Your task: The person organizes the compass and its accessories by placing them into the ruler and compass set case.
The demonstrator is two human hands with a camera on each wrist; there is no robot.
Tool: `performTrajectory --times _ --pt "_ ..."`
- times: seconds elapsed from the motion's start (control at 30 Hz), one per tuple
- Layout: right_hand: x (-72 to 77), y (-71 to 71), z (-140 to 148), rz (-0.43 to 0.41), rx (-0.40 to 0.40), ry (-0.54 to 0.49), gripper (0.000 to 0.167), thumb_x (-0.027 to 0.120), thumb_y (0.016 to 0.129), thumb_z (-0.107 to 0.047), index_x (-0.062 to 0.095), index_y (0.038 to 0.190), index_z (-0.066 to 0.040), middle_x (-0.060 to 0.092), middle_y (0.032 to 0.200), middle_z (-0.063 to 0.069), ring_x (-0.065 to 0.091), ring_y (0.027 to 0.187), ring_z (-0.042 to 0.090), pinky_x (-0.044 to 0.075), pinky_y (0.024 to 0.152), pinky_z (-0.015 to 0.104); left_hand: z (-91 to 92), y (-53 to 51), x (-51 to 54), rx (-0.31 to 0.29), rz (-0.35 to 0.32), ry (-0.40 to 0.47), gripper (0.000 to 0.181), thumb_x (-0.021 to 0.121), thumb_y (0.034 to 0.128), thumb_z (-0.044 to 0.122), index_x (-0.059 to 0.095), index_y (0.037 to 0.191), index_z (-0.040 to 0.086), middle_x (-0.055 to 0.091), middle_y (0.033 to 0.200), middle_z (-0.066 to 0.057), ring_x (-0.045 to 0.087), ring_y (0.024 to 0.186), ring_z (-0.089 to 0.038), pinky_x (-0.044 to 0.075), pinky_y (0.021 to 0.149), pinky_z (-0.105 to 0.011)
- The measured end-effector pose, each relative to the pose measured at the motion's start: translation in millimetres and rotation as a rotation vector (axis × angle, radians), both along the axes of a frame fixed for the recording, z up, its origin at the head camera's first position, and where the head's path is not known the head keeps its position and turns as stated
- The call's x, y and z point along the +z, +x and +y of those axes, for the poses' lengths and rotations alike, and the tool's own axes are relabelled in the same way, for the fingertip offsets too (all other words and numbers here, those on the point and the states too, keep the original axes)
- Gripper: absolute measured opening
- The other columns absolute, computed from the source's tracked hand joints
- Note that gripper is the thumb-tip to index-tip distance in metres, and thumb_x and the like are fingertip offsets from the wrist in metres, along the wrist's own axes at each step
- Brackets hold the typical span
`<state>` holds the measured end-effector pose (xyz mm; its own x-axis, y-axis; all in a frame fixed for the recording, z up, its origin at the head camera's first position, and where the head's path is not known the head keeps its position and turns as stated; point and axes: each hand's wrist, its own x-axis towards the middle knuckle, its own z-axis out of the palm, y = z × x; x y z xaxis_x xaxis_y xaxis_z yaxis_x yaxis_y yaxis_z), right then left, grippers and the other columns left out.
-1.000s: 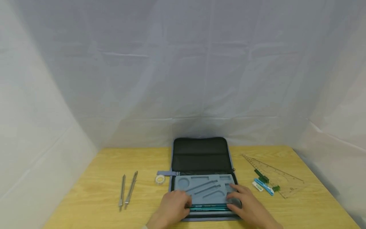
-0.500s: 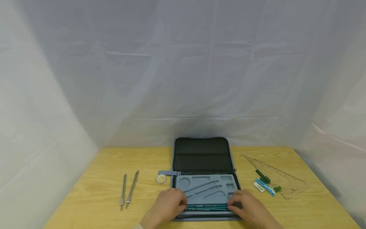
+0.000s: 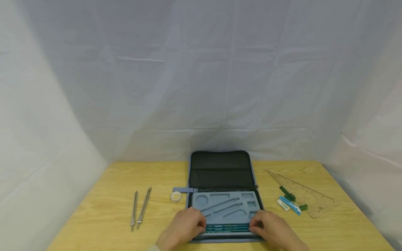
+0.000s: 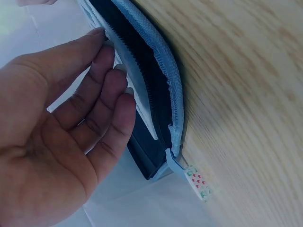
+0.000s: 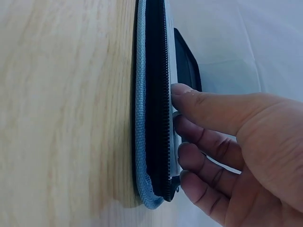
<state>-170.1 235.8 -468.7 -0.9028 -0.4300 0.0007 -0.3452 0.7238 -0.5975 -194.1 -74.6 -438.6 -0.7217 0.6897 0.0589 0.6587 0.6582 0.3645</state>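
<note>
Several dark green pencils (image 3: 227, 228) lie side by side along the front of the grey-blue moulded tray (image 3: 216, 219), inside an open zip case (image 3: 221, 177). My left hand (image 3: 187, 223) holds the pencils' left ends between curled fingers and thumb. At their right ends, my right hand (image 3: 270, 226) pinches them in the same way. Both wrist views show thumb and fingertips over the tray's edge, beside the case's zip; the fingers hide the pencil ends there. Other recesses of the tray, a round one and several long ones, hold nothing.
Two metal compasses (image 3: 143, 208) lie on the table at left. A tape roll (image 3: 176, 197) sits by the case's strap. At right are a clear set square (image 3: 317, 200), a blue cutter (image 3: 290, 205), a white eraser (image 3: 283, 204) and green pieces (image 3: 288, 194).
The pencils have gone from slightly crossed to an even row. My right hand's fingers have drawn in from spread over the tray to the pencil ends. The left hand has shifted slightly left.
</note>
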Motion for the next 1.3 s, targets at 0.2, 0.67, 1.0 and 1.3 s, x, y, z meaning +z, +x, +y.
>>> performTrajectory --times 0.2,0.67,1.0,1.3 --pt "2.4 0.3 -1.0 -0.003 -0.002 0.016 0.005 0.073 0.084 -0.025 0.068 0.082 -0.026 0.057 0.079 -0.017 0.054 0.069 0.001 0.047 0.059 0.027 -2.6 0.3 -0.4 -0.025 0.028 -0.013 0.024 0.069 0.0824 0.009 0.060 0.065 0.023 0.045 0.060 0.018 0.038 0.053 0.000 0.034 0.048 -0.018" --pt "-0.1 -5.8 1.3 -0.059 0.017 -0.043 0.005 0.073 0.084 -0.019 0.069 0.084 -0.022 0.060 0.081 -0.014 0.057 0.072 0.004 0.049 0.062 0.027 -5.0 -1.1 -6.2 0.006 0.080 -0.038 0.024 0.070 0.0789 0.006 0.060 0.065 0.023 0.046 0.064 0.016 0.041 0.057 -0.002 0.037 0.049 -0.020" --pt "0.8 -2.3 0.2 -0.007 0.031 -0.040 0.004 0.072 0.085 -0.022 0.072 0.089 -0.021 0.060 0.083 -0.017 0.059 0.074 0.002 0.050 0.063 0.023 -5.4 -1.2 -3.4 -0.013 0.092 -0.024 0.014 0.069 0.0835 0.011 0.070 0.075 0.022 0.053 0.069 0.017 0.046 0.060 0.001 0.040 0.051 -0.018" --pt "0.9 -1.7 -2.9 -0.008 -0.001 -0.015 0.005 0.072 0.084 -0.027 0.071 0.085 -0.022 0.060 0.081 -0.017 0.057 0.071 0.002 0.048 0.060 0.025 -4.0 -0.9 -5.7 -0.030 0.116 -0.042 0.013 0.068 0.0860 0.015 0.069 0.076 0.023 0.054 0.070 0.017 0.048 0.062 0.002 0.041 0.052 -0.018"
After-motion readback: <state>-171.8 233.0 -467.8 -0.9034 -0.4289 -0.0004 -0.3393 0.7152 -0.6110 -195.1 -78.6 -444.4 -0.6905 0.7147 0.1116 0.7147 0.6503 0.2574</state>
